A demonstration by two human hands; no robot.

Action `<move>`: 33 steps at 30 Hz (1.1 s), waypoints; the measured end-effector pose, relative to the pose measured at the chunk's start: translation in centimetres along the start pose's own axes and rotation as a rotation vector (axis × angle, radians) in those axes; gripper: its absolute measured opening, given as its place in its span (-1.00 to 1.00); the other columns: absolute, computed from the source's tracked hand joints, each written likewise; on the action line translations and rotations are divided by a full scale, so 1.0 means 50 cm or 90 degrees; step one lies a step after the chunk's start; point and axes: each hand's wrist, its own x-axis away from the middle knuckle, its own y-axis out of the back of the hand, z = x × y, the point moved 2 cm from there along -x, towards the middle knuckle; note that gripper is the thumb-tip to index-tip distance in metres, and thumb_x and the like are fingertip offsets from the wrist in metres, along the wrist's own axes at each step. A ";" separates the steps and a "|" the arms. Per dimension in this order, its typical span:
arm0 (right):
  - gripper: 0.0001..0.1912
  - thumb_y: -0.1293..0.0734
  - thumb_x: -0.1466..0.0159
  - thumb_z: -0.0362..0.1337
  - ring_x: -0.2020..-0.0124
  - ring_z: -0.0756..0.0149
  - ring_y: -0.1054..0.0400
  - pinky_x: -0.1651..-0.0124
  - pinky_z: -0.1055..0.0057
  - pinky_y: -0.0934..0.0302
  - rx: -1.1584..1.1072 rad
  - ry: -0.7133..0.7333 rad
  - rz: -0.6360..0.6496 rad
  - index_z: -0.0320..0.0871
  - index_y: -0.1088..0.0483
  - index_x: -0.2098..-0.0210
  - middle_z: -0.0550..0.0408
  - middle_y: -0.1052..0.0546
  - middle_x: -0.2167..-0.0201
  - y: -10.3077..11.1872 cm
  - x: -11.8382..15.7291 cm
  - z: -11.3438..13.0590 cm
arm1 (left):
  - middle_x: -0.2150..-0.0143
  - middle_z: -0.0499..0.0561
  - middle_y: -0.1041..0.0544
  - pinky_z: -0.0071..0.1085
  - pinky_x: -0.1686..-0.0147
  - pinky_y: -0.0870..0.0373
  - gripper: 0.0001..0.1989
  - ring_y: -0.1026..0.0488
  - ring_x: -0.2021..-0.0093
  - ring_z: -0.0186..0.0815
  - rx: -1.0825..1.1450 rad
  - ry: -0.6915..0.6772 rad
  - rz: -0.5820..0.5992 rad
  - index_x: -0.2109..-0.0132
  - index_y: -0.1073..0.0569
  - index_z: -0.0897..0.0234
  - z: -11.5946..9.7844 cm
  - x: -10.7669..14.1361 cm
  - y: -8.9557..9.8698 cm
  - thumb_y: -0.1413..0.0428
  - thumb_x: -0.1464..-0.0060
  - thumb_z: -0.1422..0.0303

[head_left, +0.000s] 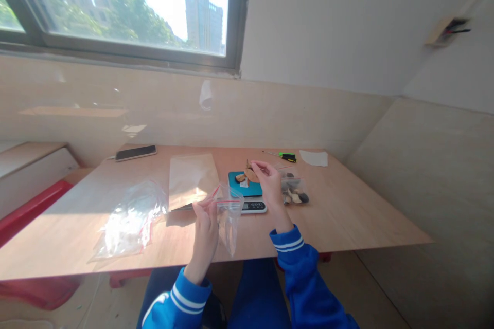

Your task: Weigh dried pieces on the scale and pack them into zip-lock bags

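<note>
My left hand [206,226] pinches the rim of a clear zip bag [230,221] with a red seal line, which hangs over the table's front part. My right hand [269,185] holds a brown dried piece [252,175] between its fingertips, above a blue-topped scale [235,188]. More brown pieces [240,178] lie on the scale, beside a small white label. The scale's display [254,207] shows at its front, too small to read. Just right of my right hand lies a clear bag of dark and pale pieces [295,195].
A pile of clear bags [133,216] lies on the table's left, with brown paper [192,177] beside it. A phone [136,152], a green and black screwdriver [287,157] and a white paper [314,158] lie along the back. A red chair [31,211] stands at left.
</note>
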 end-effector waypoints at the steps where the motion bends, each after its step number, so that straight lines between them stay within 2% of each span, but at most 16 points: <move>1: -0.69 -0.36 -0.17 -0.08 0.16 0.20 -0.48 0.04 0.24 -0.36 -0.019 0.009 0.022 -0.20 -0.49 0.24 -0.05 -0.60 0.23 -0.010 0.009 0.027 | 0.15 0.13 -0.51 -0.13 -0.04 -0.36 -0.72 -0.48 0.05 -0.15 -0.004 -0.002 0.002 0.12 -0.31 0.26 -0.002 0.000 -0.002 0.03 -0.20 0.13; 3: -0.74 -0.36 -0.18 -0.10 0.17 0.23 -0.48 0.05 0.28 -0.36 -0.026 0.031 0.097 -0.16 -0.50 0.27 -0.01 -0.59 0.23 -0.028 0.031 0.080 | 0.13 0.15 -0.50 -0.10 -0.04 -0.36 -0.73 -0.47 0.04 -0.13 -0.007 -0.007 0.005 0.09 -0.30 0.26 -0.006 -0.001 -0.006 0.06 -0.22 0.15; 6: -0.81 -0.36 -0.20 -0.13 0.13 0.27 -0.47 0.03 0.31 -0.34 0.014 0.086 0.295 -0.09 -0.51 0.29 0.05 -0.58 0.18 -0.050 0.064 0.136 | 0.14 0.16 -0.49 -0.09 -0.02 -0.37 -0.70 -0.46 0.04 -0.09 0.001 0.005 -0.016 0.06 -0.28 0.27 -0.012 -0.004 -0.007 0.05 -0.21 0.15; 8: -0.81 -0.32 -0.24 -0.13 0.09 0.28 -0.45 0.00 0.32 -0.32 0.029 0.108 0.392 -0.05 -0.52 0.25 0.07 -0.58 0.15 -0.056 0.075 0.144 | 0.19 0.15 -0.47 -0.11 0.07 -0.40 -0.69 -0.47 0.10 -0.08 0.003 0.038 -0.066 0.11 -0.25 0.26 -0.014 -0.006 -0.001 0.03 -0.18 0.10; 9: -0.78 -0.28 -0.28 -0.12 0.07 0.28 -0.44 -0.01 0.33 -0.31 0.028 0.109 0.400 -0.05 -0.51 0.22 0.07 -0.58 0.14 -0.055 0.073 0.138 | 0.21 0.13 -0.46 -0.13 0.12 -0.42 -0.68 -0.47 0.13 -0.09 0.003 0.054 -0.096 0.14 -0.23 0.24 -0.014 -0.007 0.004 0.03 -0.17 0.06; 12: -0.65 -0.12 -0.37 -0.11 0.02 0.28 -0.43 -0.03 0.32 -0.29 0.068 0.093 0.305 -0.07 -0.47 0.12 0.05 -0.56 0.09 -0.045 0.040 0.078 | 0.24 0.08 -0.44 -0.22 0.24 -0.40 -0.63 -0.46 0.20 -0.14 0.012 0.084 -0.149 0.20 -0.18 0.19 -0.012 -0.008 0.020 0.05 -0.14 -0.03; 14: -0.64 -0.08 -0.38 -0.16 -0.02 0.27 -0.40 -0.06 0.30 -0.27 0.205 0.089 0.267 -0.09 -0.44 0.05 0.03 -0.54 0.03 -0.039 0.010 0.020 | 0.28 0.04 -0.43 -0.23 0.27 -0.38 -0.61 -0.46 0.24 -0.15 0.017 0.095 -0.149 0.22 -0.16 0.17 -0.006 -0.007 0.028 0.07 -0.13 -0.07; 15: -0.66 -0.11 -0.36 -0.19 -0.05 0.27 -0.38 -0.09 0.29 -0.25 0.301 0.083 0.269 -0.09 -0.42 0.01 0.02 -0.51 -0.01 -0.038 -0.004 -0.010 | 0.31 0.03 -0.42 -0.23 0.28 -0.37 -0.60 -0.46 0.26 -0.15 0.014 0.098 -0.149 0.23 -0.15 0.17 -0.003 -0.007 0.032 0.08 -0.13 -0.08; 18: -0.70 -0.24 -0.26 -0.30 -0.10 0.13 -0.33 -0.16 0.17 -0.16 0.410 0.063 0.277 -0.16 -0.44 0.04 -0.10 -0.50 -0.02 -0.036 -0.029 -0.080 | 0.33 0.00 -0.41 -0.24 0.26 -0.34 -0.58 -0.45 0.25 -0.15 -0.002 0.089 -0.150 0.23 -0.13 0.16 0.008 -0.005 0.039 0.09 -0.12 -0.10; 22: -0.77 -0.34 -0.18 -0.34 -0.07 0.01 -0.32 -0.17 0.05 -0.07 0.467 0.058 0.271 -0.15 -0.48 0.15 -0.13 -0.54 0.06 -0.036 -0.032 -0.118 | 0.32 -0.02 -0.38 -0.28 0.21 -0.34 -0.57 -0.43 0.21 -0.19 -0.018 0.093 -0.171 0.26 -0.15 0.15 0.014 -0.005 0.046 0.07 -0.09 -0.13; 25: -0.85 -0.34 -0.18 -0.32 -0.04 0.01 -0.33 -0.16 0.03 -0.04 0.479 0.072 0.260 -0.15 -0.48 0.24 -0.09 -0.56 0.12 -0.032 -0.031 -0.117 | 0.31 -0.03 -0.38 -0.28 0.19 -0.35 -0.58 -0.43 0.19 -0.21 -0.009 0.106 -0.177 0.27 -0.16 0.15 0.011 -0.005 0.048 0.07 -0.09 -0.12; 28: -0.89 -0.32 -0.22 -0.28 0.05 0.10 -0.38 -0.09 0.13 -0.13 0.462 0.090 0.249 -0.15 -0.47 0.28 -0.03 -0.57 0.19 -0.027 -0.031 -0.091 | 0.33 -0.03 -0.39 -0.26 0.20 -0.37 -0.56 -0.44 0.22 -0.21 0.008 0.120 -0.163 0.27 -0.16 0.17 0.012 -0.005 0.047 0.08 -0.09 -0.14; 31: -0.81 -0.30 -0.25 -0.19 0.13 0.22 -0.43 0.04 0.28 -0.26 0.333 0.117 0.208 -0.13 -0.45 0.20 0.02 -0.56 0.19 -0.023 -0.025 -0.029 | 0.32 0.00 -0.42 -0.23 0.21 -0.38 -0.51 -0.46 0.25 -0.21 0.041 0.127 -0.145 0.23 -0.18 0.20 0.016 -0.005 0.043 0.08 -0.07 -0.16; 33: -0.76 -0.31 -0.25 -0.15 0.16 0.27 -0.43 0.09 0.33 -0.29 0.212 0.143 0.218 -0.10 -0.45 0.14 0.04 -0.56 0.16 -0.023 -0.014 0.027 | 0.33 0.00 -0.44 -0.25 0.24 -0.40 -0.48 -0.47 0.29 -0.21 0.061 0.136 -0.144 0.21 -0.20 0.22 0.018 -0.007 0.040 0.06 -0.04 -0.17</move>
